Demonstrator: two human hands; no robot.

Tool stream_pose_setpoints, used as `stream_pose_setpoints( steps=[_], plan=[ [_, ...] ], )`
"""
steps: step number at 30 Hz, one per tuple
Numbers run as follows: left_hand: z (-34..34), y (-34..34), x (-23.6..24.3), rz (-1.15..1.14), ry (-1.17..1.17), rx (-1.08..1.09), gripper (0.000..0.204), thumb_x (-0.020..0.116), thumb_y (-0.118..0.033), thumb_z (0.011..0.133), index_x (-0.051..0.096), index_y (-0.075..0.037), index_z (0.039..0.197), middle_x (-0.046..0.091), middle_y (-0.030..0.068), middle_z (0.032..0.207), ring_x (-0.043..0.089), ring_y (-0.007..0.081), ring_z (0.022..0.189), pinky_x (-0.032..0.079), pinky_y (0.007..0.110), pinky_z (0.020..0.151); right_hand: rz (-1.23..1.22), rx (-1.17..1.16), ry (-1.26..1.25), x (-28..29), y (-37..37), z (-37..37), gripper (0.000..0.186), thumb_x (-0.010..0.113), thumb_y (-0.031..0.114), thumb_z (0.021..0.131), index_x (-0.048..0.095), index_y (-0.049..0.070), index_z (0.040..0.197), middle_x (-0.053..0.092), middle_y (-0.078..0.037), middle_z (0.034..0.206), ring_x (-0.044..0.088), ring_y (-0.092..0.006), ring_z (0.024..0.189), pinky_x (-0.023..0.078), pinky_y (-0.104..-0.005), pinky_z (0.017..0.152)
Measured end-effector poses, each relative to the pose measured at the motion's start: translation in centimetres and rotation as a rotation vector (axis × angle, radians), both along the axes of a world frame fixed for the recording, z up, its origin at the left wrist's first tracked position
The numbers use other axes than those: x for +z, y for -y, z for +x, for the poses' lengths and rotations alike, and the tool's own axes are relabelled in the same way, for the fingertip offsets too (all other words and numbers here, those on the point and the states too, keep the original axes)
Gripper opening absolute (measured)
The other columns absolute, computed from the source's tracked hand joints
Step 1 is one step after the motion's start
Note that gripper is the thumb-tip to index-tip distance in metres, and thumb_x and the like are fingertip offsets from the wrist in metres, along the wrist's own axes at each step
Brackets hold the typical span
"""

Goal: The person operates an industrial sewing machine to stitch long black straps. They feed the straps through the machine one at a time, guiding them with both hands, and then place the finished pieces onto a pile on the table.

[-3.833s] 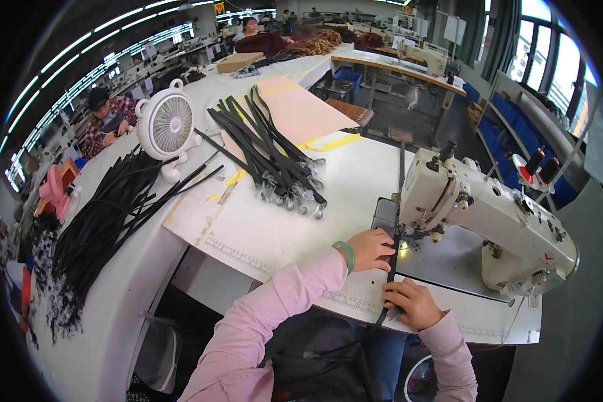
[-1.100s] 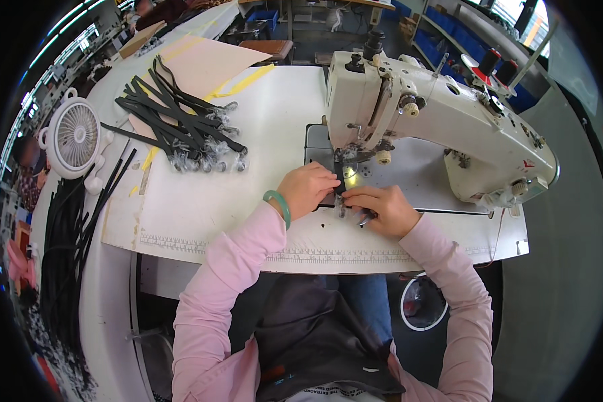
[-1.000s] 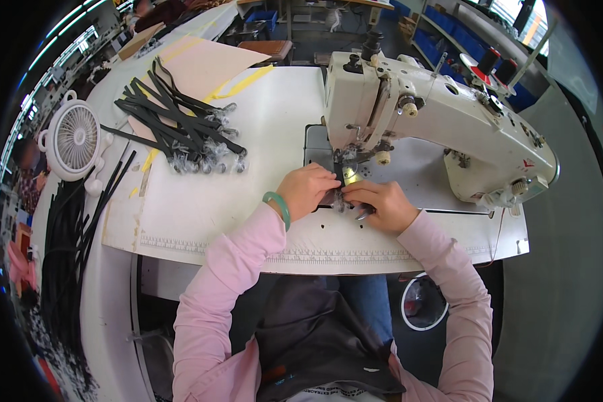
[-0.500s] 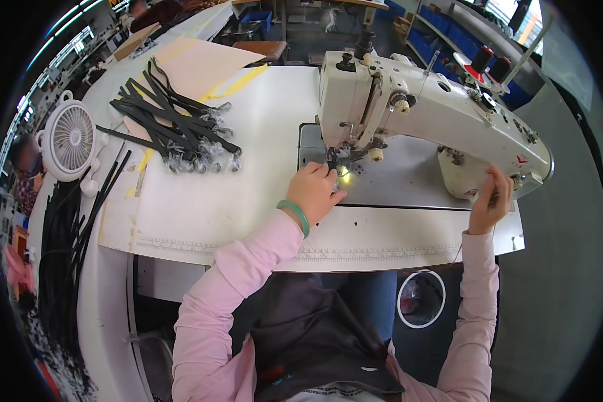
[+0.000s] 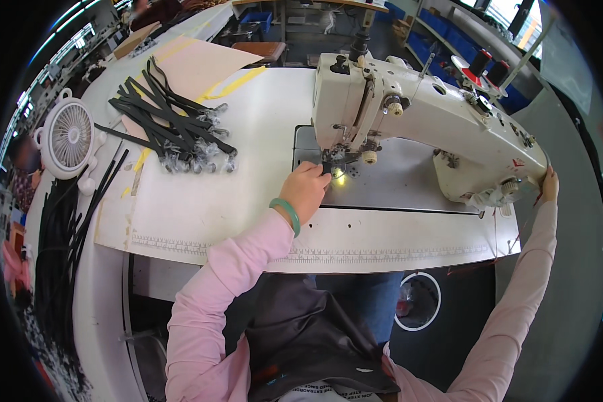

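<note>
At the needle of the white sewing machine [image 5: 409, 100], my left hand [image 5: 305, 191] pinches the end of a short black strap [image 5: 326, 168]. Much of that strap is hidden by my fingers and the presser foot. A small lamp [image 5: 339, 177] lights the spot. Out at the machine's right end, my right hand [image 5: 549, 185] has its fingers closed on the edge of the handwheel, which is mostly out of sight. Thin reddish threads [image 5: 495, 234] hang below the machine, left of my right forearm.
Black straps with clear-wrapped ends [image 5: 174, 124] lie piled at the table's left, by a beige sheet [image 5: 194, 63]. A white fan [image 5: 69, 134] stands beyond, above long black strips [image 5: 53, 248]. Thread spools [image 5: 481, 61] sit behind the machine. A white-rimmed bin [image 5: 419, 301] is below the table.
My right hand has moved right, from in front of the machine's lower right part to its far end. The left hand stays at the needle, its thumb now drawn in. The view has shifted slightly.
</note>
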State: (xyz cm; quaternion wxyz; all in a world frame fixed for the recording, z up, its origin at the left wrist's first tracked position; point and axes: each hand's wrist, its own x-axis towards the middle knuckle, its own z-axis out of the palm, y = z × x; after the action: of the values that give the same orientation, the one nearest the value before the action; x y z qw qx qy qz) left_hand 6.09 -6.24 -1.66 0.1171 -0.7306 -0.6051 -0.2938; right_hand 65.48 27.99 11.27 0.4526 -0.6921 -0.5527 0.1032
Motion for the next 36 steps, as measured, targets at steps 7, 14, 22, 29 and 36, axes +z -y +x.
stream_pose_setpoints(
  steps=[7,14,22,29,36],
  plan=[
    [0.1,-0.3,0.6,-0.005,0.018,-0.050,0.019,0.058,-0.004,0.071,0.065,-0.003,0.088,0.063,0.0117,0.095,0.055,0.0260,0.092,0.047,0.032,0.081,0.384,0.221,-0.612,-9.4,5.3,-3.6,0.044,0.038,0.041,0.093,0.047,0.003,0.115,0.055,-0.009,0.107,0.055,-0.0186,0.092,0.046,-0.0288,0.075],
    [-0.4,-0.1,0.2,0.020,0.013,0.000,0.021,0.062,-0.002,0.066,0.065,-0.003,0.087,0.064,0.0117,0.091,0.058,0.0259,0.085,0.049,0.032,0.074,0.419,0.025,-0.197,-2.6,4.8,-6.3,0.044,0.039,0.037,0.093,0.052,0.000,0.111,0.058,-0.012,0.102,0.057,-0.0189,0.091,0.047,-0.0290,0.075],
    [-0.6,-0.2,-0.1,0.066,-0.006,0.017,0.023,0.063,0.000,0.064,0.065,-0.002,0.086,0.064,0.0125,0.090,0.058,0.0254,0.083,0.050,0.032,0.073,0.011,-0.071,-0.017,-2.7,1.8,-2.8,0.048,0.040,0.041,0.092,0.055,-0.002,0.108,0.060,-0.012,0.099,0.057,-0.0202,0.088,0.045,-0.0306,0.074],
    [-0.2,-0.6,0.0,0.025,-0.020,0.006,0.024,0.063,0.000,0.063,0.065,-0.002,0.087,0.063,0.0118,0.089,0.058,0.0246,0.085,0.049,0.031,0.075,0.372,-0.033,-0.315,-4.4,4.3,-3.8,0.048,0.040,0.042,0.092,0.054,-0.001,0.110,0.059,-0.011,0.104,0.056,-0.0198,0.091,0.044,-0.0296,0.077],
    [-0.2,-0.7,0.3,0.024,-0.043,0.010,0.024,0.062,-0.001,0.065,0.065,-0.002,0.089,0.063,0.0126,0.093,0.058,0.0248,0.085,0.049,0.031,0.076,0.200,0.024,0.134,0.1,0.9,-1.2,0.047,0.042,0.040,0.091,0.057,-0.004,0.102,0.061,-0.014,0.089,0.058,-0.0215,0.081,0.045,-0.0295,0.072]
  ],
)
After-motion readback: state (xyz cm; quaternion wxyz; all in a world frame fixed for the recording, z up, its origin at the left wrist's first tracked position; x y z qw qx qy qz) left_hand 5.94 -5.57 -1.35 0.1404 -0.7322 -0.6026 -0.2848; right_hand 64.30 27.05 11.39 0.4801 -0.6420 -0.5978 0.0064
